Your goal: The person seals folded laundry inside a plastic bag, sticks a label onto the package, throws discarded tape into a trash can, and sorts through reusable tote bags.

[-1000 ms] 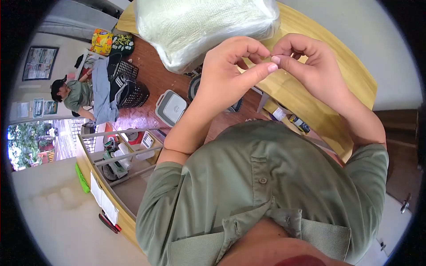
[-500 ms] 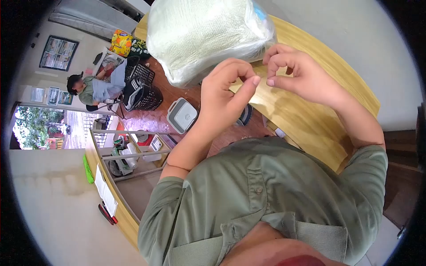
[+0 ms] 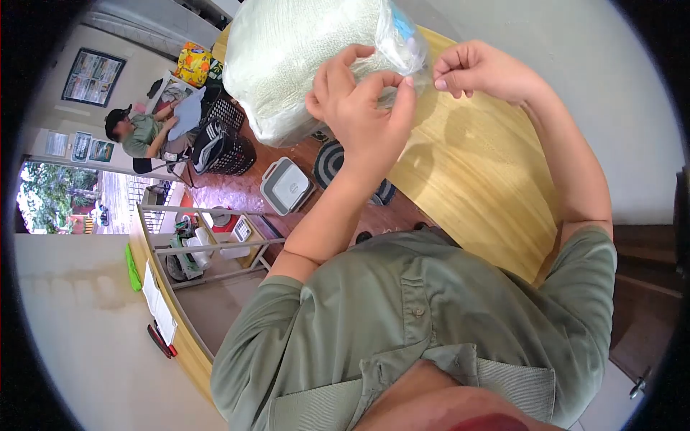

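Observation:
A large pale bundle (image 3: 302, 65) in clear plastic wrap lies on the wooden table (image 3: 481, 179). In front of its right end is my left hand (image 3: 366, 104), thumb and index fingertip pinched together, the other fingers spread. Whatever that pinch holds is too small to make out. To the right, above the table, my right hand (image 3: 478, 72) has its fingers curled and pressed to the thumb; nothing between them can be made out. A gap separates the two hands.
A co-worker (image 3: 144, 133) in a black cap sits at the left, handling grey cloth (image 3: 188, 111) beside black baskets (image 3: 233, 154). A grey and white bin (image 3: 286, 187) stands on the reddish floor. At lower left is a shelf unit (image 3: 194, 359) with papers.
My hands, together at first, have moved apart and up toward the bundle's right end. My left hand's other fingers have spread. The view has shifted, and the co-worker's cloth has moved.

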Available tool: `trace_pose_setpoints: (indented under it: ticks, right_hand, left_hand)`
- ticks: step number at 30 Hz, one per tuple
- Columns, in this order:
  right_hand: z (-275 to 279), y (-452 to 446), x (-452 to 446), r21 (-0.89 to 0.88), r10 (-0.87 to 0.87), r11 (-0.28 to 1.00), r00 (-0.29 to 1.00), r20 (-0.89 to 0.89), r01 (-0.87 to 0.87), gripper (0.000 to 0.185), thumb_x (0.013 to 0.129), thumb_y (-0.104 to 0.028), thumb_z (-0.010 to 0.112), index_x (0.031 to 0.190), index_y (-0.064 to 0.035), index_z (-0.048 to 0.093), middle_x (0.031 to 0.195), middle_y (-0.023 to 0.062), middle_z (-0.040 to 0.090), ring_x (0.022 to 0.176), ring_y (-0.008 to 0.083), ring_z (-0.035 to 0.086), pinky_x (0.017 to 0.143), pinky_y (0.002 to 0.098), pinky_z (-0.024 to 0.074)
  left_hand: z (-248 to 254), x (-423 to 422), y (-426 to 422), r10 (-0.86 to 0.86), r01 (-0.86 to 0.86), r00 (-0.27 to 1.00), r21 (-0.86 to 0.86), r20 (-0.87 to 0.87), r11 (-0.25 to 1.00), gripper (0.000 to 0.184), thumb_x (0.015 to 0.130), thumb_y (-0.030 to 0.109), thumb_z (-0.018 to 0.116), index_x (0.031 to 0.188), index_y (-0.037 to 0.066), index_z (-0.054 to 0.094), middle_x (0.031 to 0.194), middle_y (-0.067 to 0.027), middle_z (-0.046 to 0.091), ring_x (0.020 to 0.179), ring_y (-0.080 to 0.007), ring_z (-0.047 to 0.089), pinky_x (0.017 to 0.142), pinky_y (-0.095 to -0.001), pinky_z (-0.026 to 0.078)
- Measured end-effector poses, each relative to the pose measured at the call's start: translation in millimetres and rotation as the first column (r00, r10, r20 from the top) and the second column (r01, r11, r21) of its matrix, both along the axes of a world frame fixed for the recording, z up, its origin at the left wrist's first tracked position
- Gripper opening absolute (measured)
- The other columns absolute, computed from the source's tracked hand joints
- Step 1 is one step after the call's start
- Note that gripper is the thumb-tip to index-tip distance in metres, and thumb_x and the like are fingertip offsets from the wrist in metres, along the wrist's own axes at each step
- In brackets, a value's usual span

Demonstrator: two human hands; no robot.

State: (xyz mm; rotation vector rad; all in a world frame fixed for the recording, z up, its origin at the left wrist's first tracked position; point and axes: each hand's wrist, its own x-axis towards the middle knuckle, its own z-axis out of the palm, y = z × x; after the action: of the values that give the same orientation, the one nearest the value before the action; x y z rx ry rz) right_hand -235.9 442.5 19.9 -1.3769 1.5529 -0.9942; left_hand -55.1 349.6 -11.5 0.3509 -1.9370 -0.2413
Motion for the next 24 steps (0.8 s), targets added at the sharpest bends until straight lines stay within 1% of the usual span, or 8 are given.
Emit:
trace_pose_setpoints:
  ticks: [2, 8, 13, 15, 19, 21, 22, 24]
  right_hand:
    - [0, -11, -10, -0.006, 0.056, 0.998, 0.998, -0.015, -0.056, 0.012, 0.078, -0.016, 0.064, 0.079, -0.0047, 0.061, 0.064, -0.0035, 0.056, 0.058, 0.0053, 0.05, 0.053, 0.0212, 0.0377]
    - [-9, -42, -18, 0.043, 0.022, 0.999, 1.0, 0.002, -0.022, 0.015, 0.076, -0.018, 0.066, 0.068, -0.0071, 0.059, 0.056, -0.0034, 0.052, 0.051, 0.0048, 0.046, 0.049, 0.0209, 0.035]
    - [-6, -47, -7, 0.064, -0.01, 0.998, 1.0, -0.013, 0.011, 0.022, 0.075, -0.019, 0.068, 0.061, -0.0092, 0.053, 0.052, -0.0034, 0.049, 0.046, 0.0049, 0.043, 0.045, 0.0201, 0.032]
    - [-3, -47, -1, 0.083, -0.057, 0.995, 0.998, 0.011, 0.056, 0.026, 0.075, -0.018, 0.068, 0.059, -0.0099, 0.05, 0.05, -0.0043, 0.045, 0.046, 0.0046, 0.041, 0.045, 0.02, 0.0306]
    - [-16, -54, -8, 0.048, -0.058, 0.997, 0.997, -0.06, 0.061, 0.026, 0.076, -0.017, 0.068, 0.061, -0.0102, 0.048, 0.05, -0.0049, 0.04, 0.046, 0.0045, 0.038, 0.045, 0.0207, 0.0298]
    - [-28, -57, -11, -0.012, -0.213, 0.977, 0.958, -0.19, 0.215, 0.027, 0.076, -0.017, 0.068, 0.064, -0.0096, 0.046, 0.054, -0.0051, 0.04, 0.048, 0.0044, 0.038, 0.046, 0.0213, 0.0312]
    - [-33, -58, -10, -0.008, -0.205, 0.978, 0.96, -0.188, 0.207, 0.027, 0.076, -0.017, 0.068, 0.064, -0.0096, 0.046, 0.054, -0.0051, 0.04, 0.048, 0.0044, 0.038, 0.046, 0.0213, 0.0312]
    - [-32, -54, -1, -0.358, -0.484, 0.85, 0.841, -0.242, 0.386, 0.022, 0.077, -0.018, 0.069, 0.07, -0.0059, 0.052, 0.061, -0.0032, 0.049, 0.054, 0.0057, 0.044, 0.05, 0.0215, 0.0373]
  left_hand:
    - [1, -3, -1, 0.091, -0.091, 0.996, 0.007, 0.016, 0.996, 0.009, 0.065, 0.021, 0.072, 0.064, 0.015, 0.065, 0.11, -0.0027, 0.054, 0.11, -0.0235, 0.041, 0.093, -0.0438, 0.018]
    - [-7, -11, -12, 0.245, -0.241, 0.969, -0.096, 0.032, 0.966, 0.009, 0.063, 0.021, 0.072, 0.06, 0.016, 0.065, 0.114, -0.0036, 0.052, 0.111, -0.0278, 0.039, 0.092, -0.0468, 0.019]
    - [-12, -9, -16, 0.247, -0.243, 0.968, -0.087, 0.038, 0.966, 0.011, 0.062, 0.021, 0.072, 0.06, 0.013, 0.064, 0.115, -0.0046, 0.052, 0.112, -0.0295, 0.039, 0.092, -0.0466, 0.019]
    - [-13, -10, -18, 0.248, -0.244, 0.968, -0.083, 0.043, 0.966, 0.011, 0.062, 0.02, 0.072, 0.06, 0.012, 0.063, 0.114, -0.0052, 0.052, 0.112, -0.0299, 0.038, 0.093, -0.0459, 0.02]
    - [-17, -10, -22, 0.234, -0.236, 0.971, -0.062, -0.041, 0.97, 0.014, 0.061, 0.019, 0.071, 0.058, 0.011, 0.059, 0.115, -0.0093, 0.047, 0.111, -0.032, 0.036, 0.091, -0.0446, 0.022]
    - [-17, -3, -26, 0.249, -0.252, 0.966, -0.043, -0.068, 0.967, 0.015, 0.061, 0.018, 0.071, 0.057, 0.011, 0.059, 0.117, -0.0105, 0.045, 0.112, -0.0327, 0.036, 0.092, -0.0448, 0.023]
    - [-18, -1, -27, 0.237, -0.241, 0.969, -0.053, -0.067, 0.969, 0.017, 0.061, 0.018, 0.072, 0.062, 0.01, 0.058, 0.117, -0.0119, 0.044, 0.112, -0.0333, 0.036, 0.092, -0.0453, 0.023]
    - [-17, 4, -32, 0.211, -0.214, 0.975, -0.048, -0.066, 0.976, 0.02, 0.06, 0.018, 0.073, 0.066, 0.009, 0.057, 0.117, -0.0133, 0.043, 0.112, -0.0339, 0.036, 0.092, -0.0457, 0.023]
